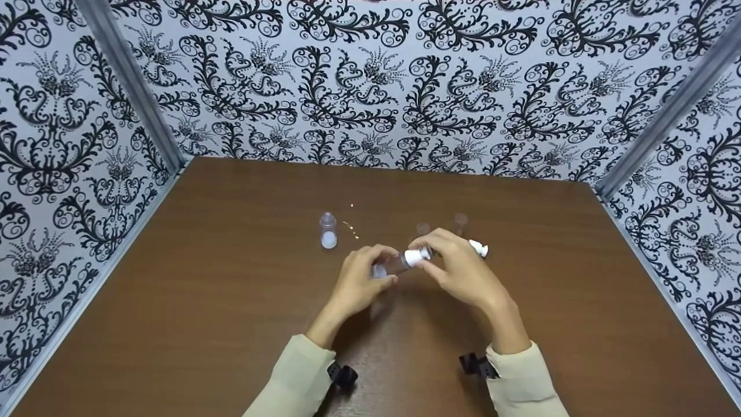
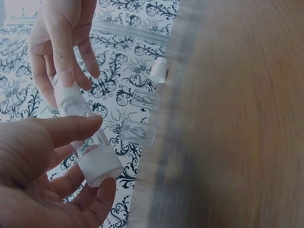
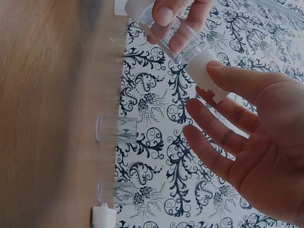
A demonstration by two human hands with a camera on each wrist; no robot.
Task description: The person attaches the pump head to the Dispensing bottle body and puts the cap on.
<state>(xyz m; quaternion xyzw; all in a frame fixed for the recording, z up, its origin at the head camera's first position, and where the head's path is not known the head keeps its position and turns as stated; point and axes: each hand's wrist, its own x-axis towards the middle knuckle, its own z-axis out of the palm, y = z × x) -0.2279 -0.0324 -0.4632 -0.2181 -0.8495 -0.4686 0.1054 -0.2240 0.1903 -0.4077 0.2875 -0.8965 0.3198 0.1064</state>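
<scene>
A clear bottle (image 1: 396, 264) with a white base is held tilted above the table. My left hand (image 1: 357, 281) grips its body, thumb on one side and fingers curled round the other, as the left wrist view shows. At the neck end sits a white pump top (image 3: 204, 71). My right hand (image 1: 468, 273) pinches that top between thumb and index finger, its other fingers spread loosely. Whether the top is fully seated on the neck I cannot tell. Just beyond the right hand lies another white pump top (image 1: 479, 248).
Two clear caps (image 1: 423, 228) (image 1: 461, 219) stand behind the right hand. A second clear bottle (image 1: 328, 230) with white at its bottom is left of the hands. Small pale bits (image 1: 351, 228) lie near it on the brown table (image 1: 231, 278). Patterned walls (image 1: 370, 98) enclose the back and sides.
</scene>
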